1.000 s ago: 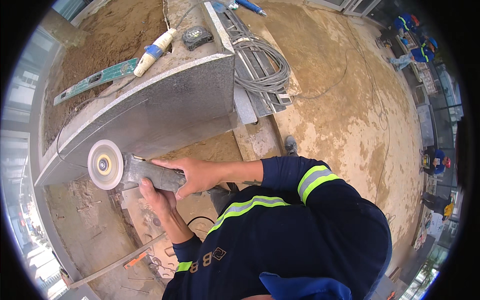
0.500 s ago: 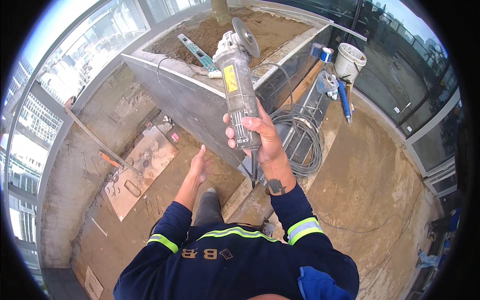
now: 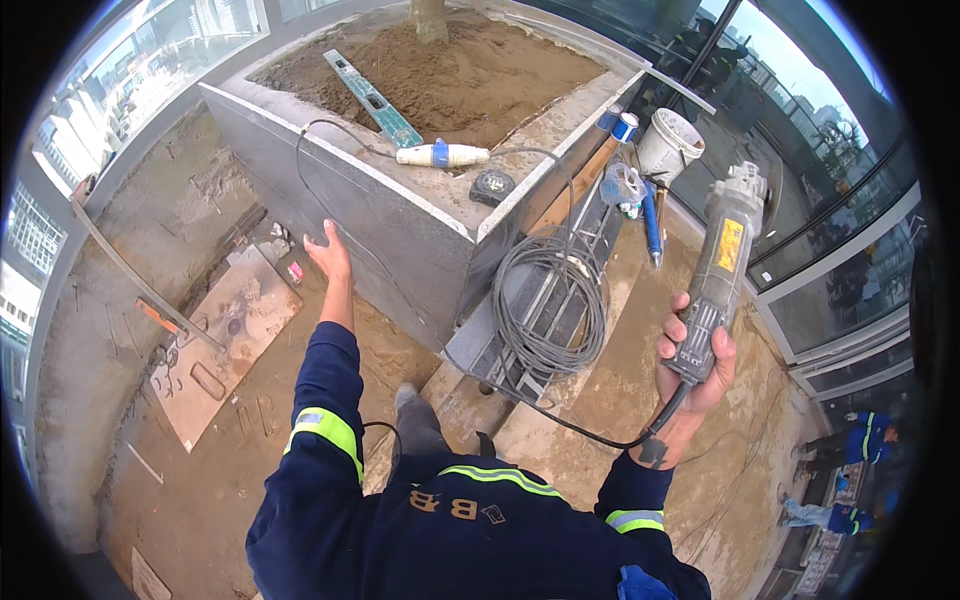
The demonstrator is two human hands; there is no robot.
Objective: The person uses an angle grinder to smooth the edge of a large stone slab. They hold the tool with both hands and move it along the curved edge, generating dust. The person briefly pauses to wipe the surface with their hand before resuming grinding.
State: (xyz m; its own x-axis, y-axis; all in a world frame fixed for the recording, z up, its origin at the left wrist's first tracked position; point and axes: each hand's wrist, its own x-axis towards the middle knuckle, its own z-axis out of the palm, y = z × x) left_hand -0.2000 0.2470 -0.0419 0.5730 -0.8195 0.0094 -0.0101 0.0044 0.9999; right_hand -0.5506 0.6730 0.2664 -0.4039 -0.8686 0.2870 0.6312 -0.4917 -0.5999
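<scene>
My right hand (image 3: 712, 388) is wrapped round the rear body of a grey angle grinder (image 3: 722, 262), held up at the right with its disc end pointing up and away. The grinder's black cord (image 3: 610, 442) hangs in a loop toward the left, near the planter's corner. My left hand (image 3: 332, 258) is empty and stretched out, fingers apart, in front of the grey-clad planter wall (image 3: 370, 235). On the planter's ledge are a green spirit level (image 3: 350, 78), a white cable connector with blue tape (image 3: 465, 155) and a tape measure (image 3: 491, 187).
Beside the planter lies a coiled grey cable (image 3: 597, 320) on metal-framed panels. Beyond it stand a white bucket (image 3: 668, 145), a blue caulking gun (image 3: 652, 228) and tins. A board (image 3: 245, 325) with metal tools lies at left. Two people (image 3: 868, 438) are far right.
The grinder in my right hand has swung to the right and lower, away from above the planter. My left hand has moved left and up. The view has shifted right.
</scene>
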